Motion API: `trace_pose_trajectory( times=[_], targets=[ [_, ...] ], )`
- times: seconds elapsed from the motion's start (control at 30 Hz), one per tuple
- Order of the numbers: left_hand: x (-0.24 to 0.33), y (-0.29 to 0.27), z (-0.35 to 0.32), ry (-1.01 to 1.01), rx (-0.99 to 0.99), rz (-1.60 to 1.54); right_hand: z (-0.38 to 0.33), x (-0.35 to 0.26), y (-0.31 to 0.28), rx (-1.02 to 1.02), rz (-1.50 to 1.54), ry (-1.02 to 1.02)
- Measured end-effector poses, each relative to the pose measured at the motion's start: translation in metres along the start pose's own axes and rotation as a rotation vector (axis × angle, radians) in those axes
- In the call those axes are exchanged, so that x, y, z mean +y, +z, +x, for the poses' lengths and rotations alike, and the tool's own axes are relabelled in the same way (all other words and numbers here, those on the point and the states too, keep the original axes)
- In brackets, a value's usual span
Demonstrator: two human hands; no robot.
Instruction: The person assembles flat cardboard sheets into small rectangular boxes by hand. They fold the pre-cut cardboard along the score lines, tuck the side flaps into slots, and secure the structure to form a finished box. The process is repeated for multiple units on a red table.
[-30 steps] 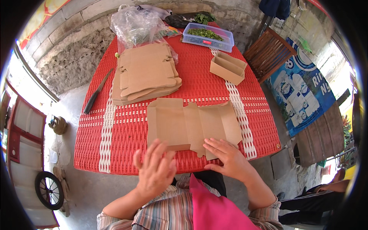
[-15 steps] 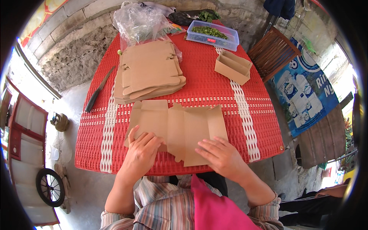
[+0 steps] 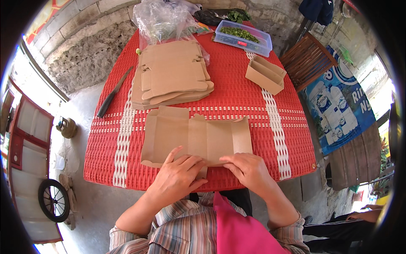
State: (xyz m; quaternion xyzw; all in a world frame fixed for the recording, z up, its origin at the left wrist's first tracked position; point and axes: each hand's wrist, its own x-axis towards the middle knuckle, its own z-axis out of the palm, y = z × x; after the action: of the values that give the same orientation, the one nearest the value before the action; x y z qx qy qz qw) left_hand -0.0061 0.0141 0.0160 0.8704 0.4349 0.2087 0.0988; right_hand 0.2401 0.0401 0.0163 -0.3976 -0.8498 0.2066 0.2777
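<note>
A flat-cut brown cardboard box blank (image 3: 171, 135) lies opened out at the table's near edge, its side panels partly raised along the creases. My right hand (image 3: 249, 171) pinches its near edge, thumb below and fingers above. At the middle of that edge, my left hand (image 3: 177, 173) has bent fingers on a small flap, with the thumb lower and one finger pointing up. The thumb's contact with the flap is unclear. Beyond the blank sits a stack of similar flat cardboard blanks (image 3: 171, 72). A folded open cardboard box (image 3: 264, 78) stands at the far right.
A dark-handled knife (image 3: 112, 95) lies at the left of the red woven table (image 3: 228, 91). At the back are a clear plastic bag (image 3: 158, 19) and a clear tub (image 3: 264, 46) of chopped greens. A wooden chair (image 3: 308, 59) stands right; another person's arm (image 3: 368, 216) shows lower right.
Both hands have moved to the near edge of the blank, the left one shifting right. The blank's near flap is now folded up, and the right hand has closed on the edge.
</note>
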Motion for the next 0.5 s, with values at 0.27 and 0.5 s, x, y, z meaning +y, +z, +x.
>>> trace_pose_trajectory(
  times=[0.27,0.5],
  targets=[
    [0.006,0.005,0.002,-0.003,0.049,0.028,0.011,0.002,0.019,0.194,-0.189,0.005],
    [0.013,0.013,0.001,-0.009,0.062,0.138,0.004,-0.003,0.014,0.021,-0.388,-0.110]
  ],
)
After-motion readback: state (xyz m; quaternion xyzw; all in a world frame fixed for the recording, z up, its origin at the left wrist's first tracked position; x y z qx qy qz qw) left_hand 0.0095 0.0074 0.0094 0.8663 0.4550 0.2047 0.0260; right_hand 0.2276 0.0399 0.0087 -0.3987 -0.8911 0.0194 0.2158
